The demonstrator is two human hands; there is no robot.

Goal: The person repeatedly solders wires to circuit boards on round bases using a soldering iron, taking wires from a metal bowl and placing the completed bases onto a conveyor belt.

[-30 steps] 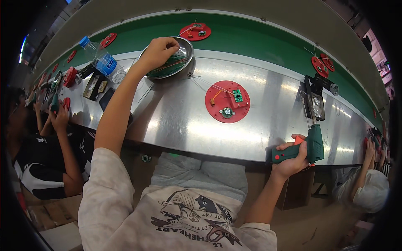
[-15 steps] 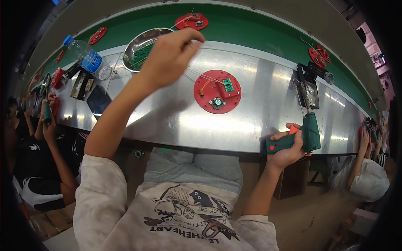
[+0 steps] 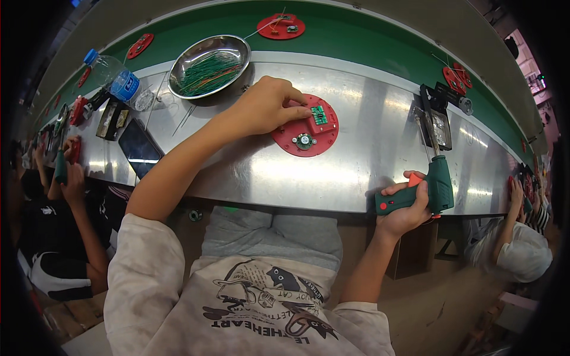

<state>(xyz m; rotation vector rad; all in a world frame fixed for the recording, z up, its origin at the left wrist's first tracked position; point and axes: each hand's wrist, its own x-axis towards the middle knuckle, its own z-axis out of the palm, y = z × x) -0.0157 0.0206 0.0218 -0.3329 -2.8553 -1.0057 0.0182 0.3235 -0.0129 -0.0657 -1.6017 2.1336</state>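
Observation:
A round red plastic disc (image 3: 320,143) lies on the metal bench in front of me. It carries a small green circuit board (image 3: 319,115) and a round metal part (image 3: 304,140) with a green rim. My left hand (image 3: 270,107) reaches over the disc's left side, thumb and forefinger closed together beside the board. Whatever they pinch is too small or hidden to make out. On the right, at the bench's front edge, my right hand (image 3: 405,216) is wrapped round a green soldering gun (image 3: 440,181) with a red trigger. Its tip points away from me, apart from the disc.
A steel bowl (image 3: 245,48) of green and orange wires stands at the back left. Near it are a plastic bottle (image 3: 123,84) and a phone (image 3: 140,147). A black holder (image 3: 439,127) sits behind the soldering gun. More red discs (image 3: 281,27) lie on the green strip. Co-workers sit either side.
My left hand has come down from beside the bowl onto the disc, uncovering the bowl and hiding the disc's left side with its wires. My right hand keeps its hold on the soldering gun.

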